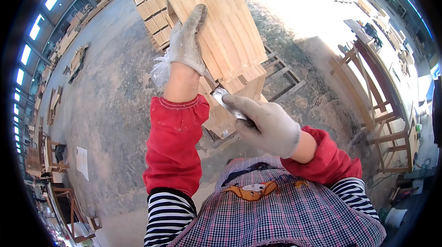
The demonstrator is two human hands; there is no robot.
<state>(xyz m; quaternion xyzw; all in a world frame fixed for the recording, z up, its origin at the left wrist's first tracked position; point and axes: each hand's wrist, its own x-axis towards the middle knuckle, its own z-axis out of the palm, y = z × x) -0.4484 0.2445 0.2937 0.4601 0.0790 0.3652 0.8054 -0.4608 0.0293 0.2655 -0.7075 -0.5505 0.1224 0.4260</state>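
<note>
A pale wooden box (pixel 225 26), like a drawer with interlocking corner joints, stands tilted in front of me on more stacked wooden pieces. My left hand (pixel 186 47), in a greyish work glove, grips its left edge. The thumb lies along the upper face, and the other fingers are partly hidden behind the board. In my right hand (pixel 271 125), also gloved, is a small metal putty knife (pixel 219 94). Its blade touches or nearly touches the box's near corner joint, with something dark at the tip. A crumpled clear plastic bag (pixel 160 70) shows beside my left wrist.
Behind the box, to the left, rises a stack of wooden boxes (pixel 149 5). A slatted wooden pallet (pixel 284 79) lies on the stained concrete floor to the right. Farther right stands a long wooden workbench (pixel 386 109). A white sheet (pixel 82 163) rests on the floor at left.
</note>
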